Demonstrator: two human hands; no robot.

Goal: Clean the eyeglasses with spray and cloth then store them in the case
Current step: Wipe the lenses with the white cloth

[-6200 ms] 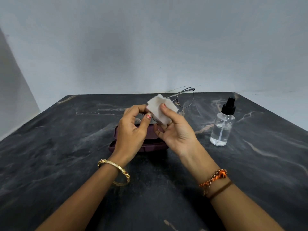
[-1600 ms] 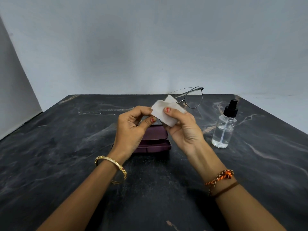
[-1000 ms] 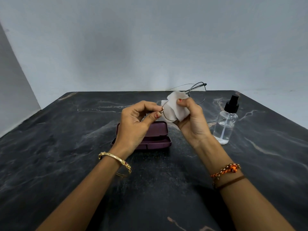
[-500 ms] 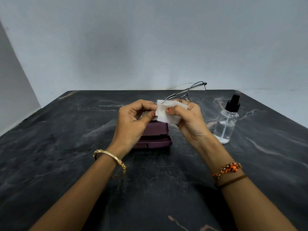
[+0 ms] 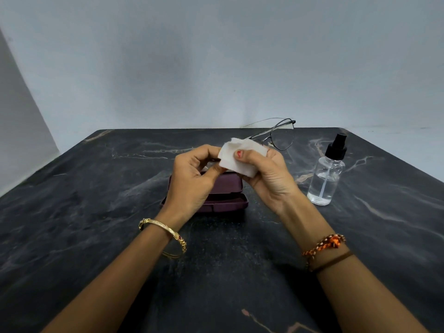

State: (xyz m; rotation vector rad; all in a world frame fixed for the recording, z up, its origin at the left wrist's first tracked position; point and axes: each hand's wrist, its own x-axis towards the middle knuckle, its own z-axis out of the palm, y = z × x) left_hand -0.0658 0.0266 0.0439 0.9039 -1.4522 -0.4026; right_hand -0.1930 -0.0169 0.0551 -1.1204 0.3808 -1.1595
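Since half a second ago your hands barely shifted. Your right hand [image 5: 266, 174] pinches the cloth [image 5: 237, 157] over one lens of the eyeglasses [image 5: 280, 135]; your left hand [image 5: 192, 179] grips the other end above the case [image 5: 223, 195].

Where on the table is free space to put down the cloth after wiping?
The dark table is bare left of the purple case, out to its left edge. It is also bare near the viewer, between the two forearms, and right of the spray bottle. The middle is crowded: both hands hold the cloth and eyeglasses above the case.
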